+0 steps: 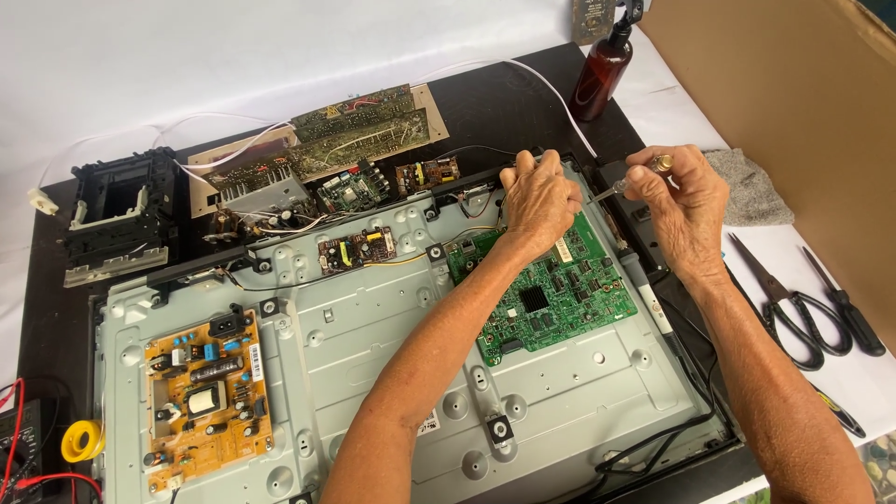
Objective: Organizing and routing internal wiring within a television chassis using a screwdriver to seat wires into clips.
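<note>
Head view showed two bare hands over the far right part of an opened flat-screen chassis (pixel 392 373), a grey metal back panel that lay across a dark tabletop (pixel 504 103). The left hand (pixel 539 198) was curled, fingers pressed down at the panel's far edge just above the green circuit board (pixel 551 299); whether it pinched anything there could not be told. The right hand (pixel 679 201) was closed around a small screwdriver (pixel 623 187) with a brass-coloured cap, its clear shaft angled toward the left hand.

One brown bottle (pixel 600 79) with a dark spray top stood near the tabletop's far right corner; its contents could not be made out. One black plastic frame (pixel 121 215), open and hollow, sat at the far left edge.

Inside the panel sat three boards: one green at the right, one orange-tan power board (pixel 207 397) at the near left, and one small dark board (pixel 355 250) near the far edge. More loose boards (pixel 350 140) lay beyond the panel along the tabletop's far edge; their exact count was unclear. One pair of black scissors (pixel 789 303) and one black-handled tool (pixel 845 303) lay beyond the right edge, near one grey cloth (pixel 751 187). One yellow tape roll (pixel 82 441) rested at the near left corner.
</note>
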